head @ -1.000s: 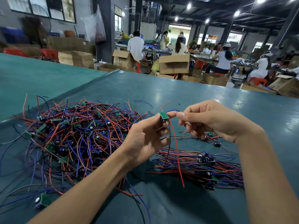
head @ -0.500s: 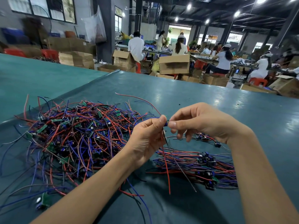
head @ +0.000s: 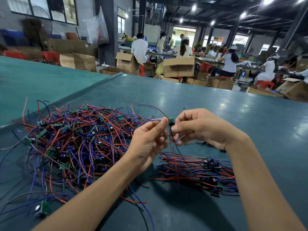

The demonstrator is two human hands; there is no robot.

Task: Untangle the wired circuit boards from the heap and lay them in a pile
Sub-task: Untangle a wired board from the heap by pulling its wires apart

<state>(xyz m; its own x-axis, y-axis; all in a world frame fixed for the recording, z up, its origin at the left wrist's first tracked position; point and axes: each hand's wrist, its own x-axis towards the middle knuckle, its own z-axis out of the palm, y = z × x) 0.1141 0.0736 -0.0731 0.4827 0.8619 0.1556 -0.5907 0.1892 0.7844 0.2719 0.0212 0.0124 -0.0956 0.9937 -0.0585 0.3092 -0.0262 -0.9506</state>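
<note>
The teal table (head: 183, 100) stretches under and far beyond the heap (head: 80, 139), a sprawl of red and blue wires and small green boards. Right of the heap lies the pile (head: 196, 169), its wires running roughly parallel. Above the heap's right edge, the left hand (head: 148, 140) pinches a blue wire between thumb and forefinger. Just right of it, the right hand (head: 203, 129) grips the small green circuit board (head: 171, 121) between thumb and forefinger, its other fingers curled. The board's red and dark wires hang down. A stray board (head: 44, 208) lies at the heap's near edge.
</note>
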